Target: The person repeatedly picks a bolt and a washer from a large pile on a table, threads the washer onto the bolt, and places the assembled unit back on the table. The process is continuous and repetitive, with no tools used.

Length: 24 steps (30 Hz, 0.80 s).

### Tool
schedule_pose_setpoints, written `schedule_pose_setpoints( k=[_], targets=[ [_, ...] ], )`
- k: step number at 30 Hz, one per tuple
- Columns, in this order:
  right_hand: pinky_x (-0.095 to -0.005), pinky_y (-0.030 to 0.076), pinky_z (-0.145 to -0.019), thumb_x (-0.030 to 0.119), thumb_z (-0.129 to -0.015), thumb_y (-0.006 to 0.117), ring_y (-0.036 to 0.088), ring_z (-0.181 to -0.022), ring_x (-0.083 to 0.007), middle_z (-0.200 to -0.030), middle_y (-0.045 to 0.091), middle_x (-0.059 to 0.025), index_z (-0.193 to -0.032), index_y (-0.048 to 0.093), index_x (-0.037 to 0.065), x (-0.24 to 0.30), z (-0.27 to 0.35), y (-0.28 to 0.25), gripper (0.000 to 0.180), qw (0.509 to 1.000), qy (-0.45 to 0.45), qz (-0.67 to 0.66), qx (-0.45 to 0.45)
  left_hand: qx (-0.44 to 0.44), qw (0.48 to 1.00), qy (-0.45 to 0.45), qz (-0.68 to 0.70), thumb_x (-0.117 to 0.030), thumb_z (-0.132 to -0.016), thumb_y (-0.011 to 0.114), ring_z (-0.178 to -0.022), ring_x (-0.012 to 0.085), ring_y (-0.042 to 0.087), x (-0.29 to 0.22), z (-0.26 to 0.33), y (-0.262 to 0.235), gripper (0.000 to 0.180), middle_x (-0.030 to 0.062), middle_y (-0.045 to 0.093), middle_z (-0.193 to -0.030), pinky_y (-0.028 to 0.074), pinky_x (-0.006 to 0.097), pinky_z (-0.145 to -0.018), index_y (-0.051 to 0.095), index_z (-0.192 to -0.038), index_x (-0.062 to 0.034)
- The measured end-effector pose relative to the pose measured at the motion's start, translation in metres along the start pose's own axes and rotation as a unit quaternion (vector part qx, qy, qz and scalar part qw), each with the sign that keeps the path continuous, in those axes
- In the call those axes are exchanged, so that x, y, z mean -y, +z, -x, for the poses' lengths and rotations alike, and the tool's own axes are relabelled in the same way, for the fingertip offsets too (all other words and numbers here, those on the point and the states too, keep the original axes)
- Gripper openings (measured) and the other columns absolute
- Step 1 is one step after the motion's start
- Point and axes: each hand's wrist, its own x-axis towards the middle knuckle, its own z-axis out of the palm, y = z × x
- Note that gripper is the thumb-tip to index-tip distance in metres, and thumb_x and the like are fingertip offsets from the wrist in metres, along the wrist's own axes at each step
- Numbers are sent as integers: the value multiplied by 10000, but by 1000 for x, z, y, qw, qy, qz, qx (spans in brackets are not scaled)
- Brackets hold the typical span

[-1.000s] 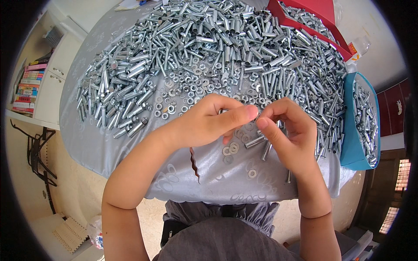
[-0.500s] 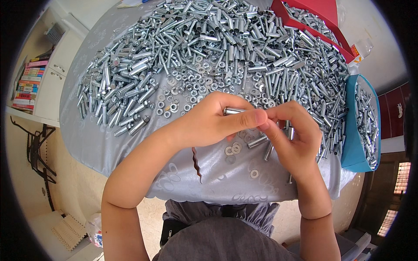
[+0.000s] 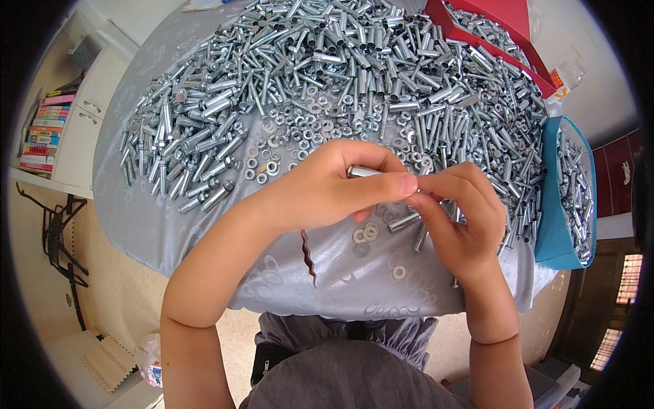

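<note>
Clasping a shiny silver metal cylinder in left fingers; can't tell what in adjoining right fingers; apparently mid-fitting, needing steady alignment next.

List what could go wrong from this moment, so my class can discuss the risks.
1. The shiny metal cylinder could slip if the left grip loosens; the right grip meets it at the fingertips, where any small part is mostly hidden.
2. The lone washer lies near the table's front edge, so a forearm might brush it off.
3. The blue box, full of metal parts at the table's right side, could spill if bumped.
</note>
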Motion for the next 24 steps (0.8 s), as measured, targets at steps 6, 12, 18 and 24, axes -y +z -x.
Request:
schedule_pose_setpoints(
  k=[6, 12, 18, 24],
  targets=[
    [-252, 414, -517, -2, -652, 700, 520, -566, -150, -690, 575, -64, -807, 624, 17, 5, -6, -3, 173, 998, 60, -29, 9, -81, 996, -24, 22, -186, -833, 550, -484, 42, 363, -2, 1, 3, 189, -29, 436, -585, 318, 202, -464, 564, -808, 1],
    [-274, 431, -573, 4, -688, 658, 543, -635, -190, -747, 568, -83, -810, 641, 24, -15, -7, -4, 125, 990, 134, 38, 11, -142, 986, -14, 91, -151, -818, 531, -439, 34, 250, 3, -3, -7, 145, -65, 295, -512, 274, 212, -444, 533, -778, -12],
    [-340, 435, -656, 84, -697, 650, 537, -726, -252, -773, 538, -90, -791, 660, 39, -24, 4, 6, 104, 977, 137, 126, 100, -159, 983, -14, 89, -147, -812, 520, -433, 37, 252, 0, -4, -7, 141, -65, 280, -497, 270, 218, -436, 520, -733, -30],
    [-344, 433, -675, 101, -695, 650, 531, -745, -249, -774, 540, -81, -797, 664, 51, -24, 3, 5, 115, 970, 127, 168, 119, -174, 981, 2, 89, -147, -809, 528, -428, 41, 257, 2, -4, -8, 157, -68, 283, -492, 276, 219, -433, 512, -688, -48]
  ],
)
